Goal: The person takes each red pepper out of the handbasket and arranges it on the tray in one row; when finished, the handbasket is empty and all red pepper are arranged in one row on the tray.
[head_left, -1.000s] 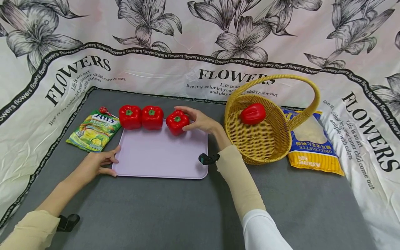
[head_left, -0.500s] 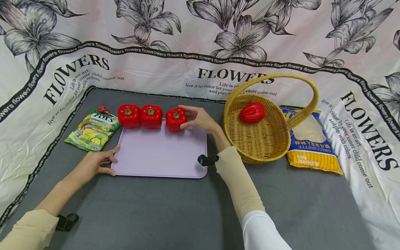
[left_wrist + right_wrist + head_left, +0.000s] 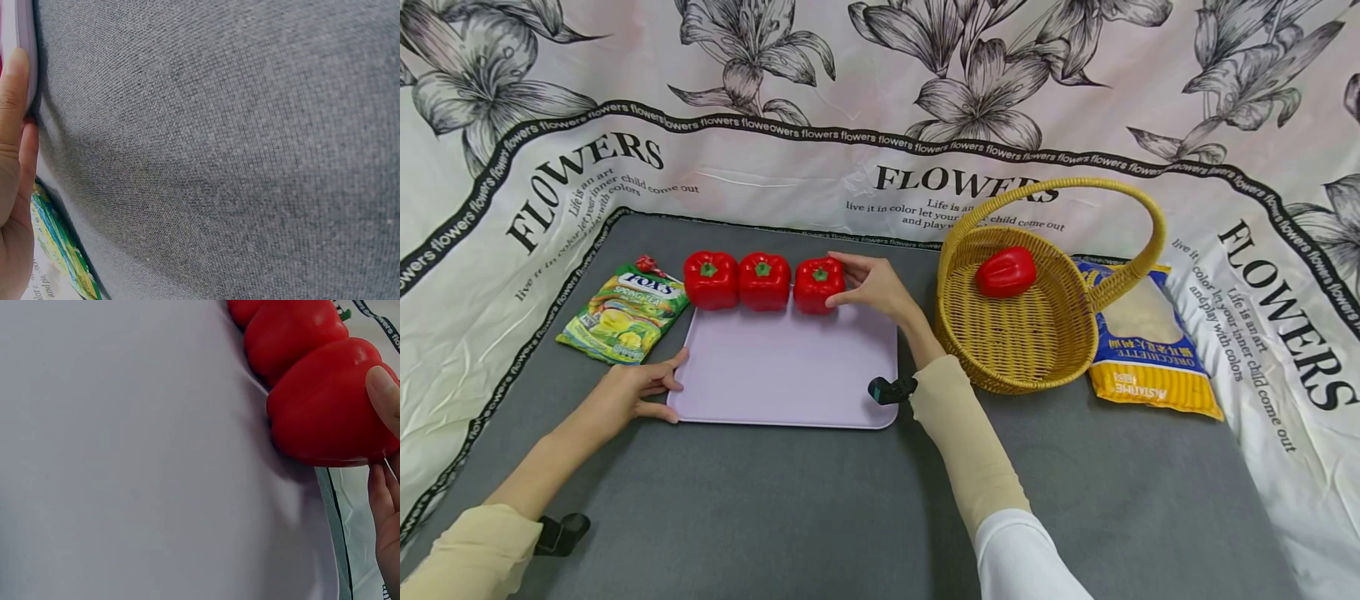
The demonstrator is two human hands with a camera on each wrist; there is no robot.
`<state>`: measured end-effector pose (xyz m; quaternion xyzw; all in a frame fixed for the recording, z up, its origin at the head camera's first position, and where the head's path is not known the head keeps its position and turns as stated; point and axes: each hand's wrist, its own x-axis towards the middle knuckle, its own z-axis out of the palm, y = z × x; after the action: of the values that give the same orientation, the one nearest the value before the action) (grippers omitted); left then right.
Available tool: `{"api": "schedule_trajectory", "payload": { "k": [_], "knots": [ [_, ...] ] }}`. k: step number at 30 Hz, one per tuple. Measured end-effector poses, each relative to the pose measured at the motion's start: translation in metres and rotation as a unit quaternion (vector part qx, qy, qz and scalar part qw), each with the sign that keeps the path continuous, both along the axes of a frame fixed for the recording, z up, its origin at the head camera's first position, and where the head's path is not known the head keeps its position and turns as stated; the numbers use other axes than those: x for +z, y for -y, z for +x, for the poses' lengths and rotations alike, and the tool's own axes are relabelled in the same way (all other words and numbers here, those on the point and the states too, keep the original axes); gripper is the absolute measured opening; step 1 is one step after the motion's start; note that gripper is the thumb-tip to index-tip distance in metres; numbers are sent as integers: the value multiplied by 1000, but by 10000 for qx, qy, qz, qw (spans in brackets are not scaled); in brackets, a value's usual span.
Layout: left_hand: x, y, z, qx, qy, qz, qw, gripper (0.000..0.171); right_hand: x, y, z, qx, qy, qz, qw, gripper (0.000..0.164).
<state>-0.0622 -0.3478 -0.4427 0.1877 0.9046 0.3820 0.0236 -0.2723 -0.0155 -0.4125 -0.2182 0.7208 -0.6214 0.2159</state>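
Observation:
In the head view, three red bell peppers line the back edge of a pale purple tray (image 3: 775, 367). My right hand (image 3: 876, 287) grips the rightmost bell pepper (image 3: 816, 286), thumb on its near side and fingers behind. The right wrist view shows this bell pepper (image 3: 331, 406) at the tray's edge, close against the middle bell pepper (image 3: 290, 337). The middle bell pepper (image 3: 764, 282) and left bell pepper (image 3: 711, 280) stand side by side with stems up. My left hand (image 3: 632, 392) touches the tray's left side and front corner with extended thumb and index finger.
A yellow wicker basket (image 3: 1022, 358) with a tall handle stands right of the tray, holding another red bell pepper (image 3: 1006, 272). Behind it lies a blue and yellow pasta bag (image 3: 1153, 350). A green candy bag (image 3: 628, 312) lies left of the tray on the grey cloth (image 3: 760, 508).
My right hand has moved the rightmost bell pepper slightly left and back, toward the other two, and turned it more upright. The left hand has stayed at the tray.

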Motion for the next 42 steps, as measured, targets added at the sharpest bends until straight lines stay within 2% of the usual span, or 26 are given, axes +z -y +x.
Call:
{"api": "schedule_trajectory", "payload": {
  "k": [4, 7, 11, 15, 22, 27, 31, 34, 42],
  "knots": [
    [0, 0, 0, 42, 66, -46, 10000, 32, 11, 2, 5, 31, 66, 39, 10000, 72],
    [0, 0, 0, 64, 59, -91, 9999, 32, 12, 3, 5, 6, 126, 55, 9999, 72],
    [0, 0, 0, 67, 30, -110, 9999, 32, 2, 6, 0, -40, 117, 81, 9999, 72],
    [-1, 1, 0, 52, -19, -154, 9999, 32, -8, 6, -4, -23, -84, 106, 9999, 72],
    [-2, 3, -1, -13, -173, -221, 9996, 37, -11, 6, -4, 162, -235, 60, 9996, 76],
    [-2, 2, -1, 10, -196, -246, 9995, 39, -2, 5, 1, 308, -260, 19, 9992, 81],
    [-1, 1, -1, 59, -7, -173, 9998, 35, 9, 3, 7, 395, -168, -58, 9991, 80],
    [-1, 0, -1, 89, 141, -70, 9998, 34, 10, 2, 8, 409, -132, -85, 9990, 78],
    [0, 0, 0, 90, 288, 99, 9995, 35, -12, 3, -2, 441, -400, 91, 9982, 79]
  ]
}}
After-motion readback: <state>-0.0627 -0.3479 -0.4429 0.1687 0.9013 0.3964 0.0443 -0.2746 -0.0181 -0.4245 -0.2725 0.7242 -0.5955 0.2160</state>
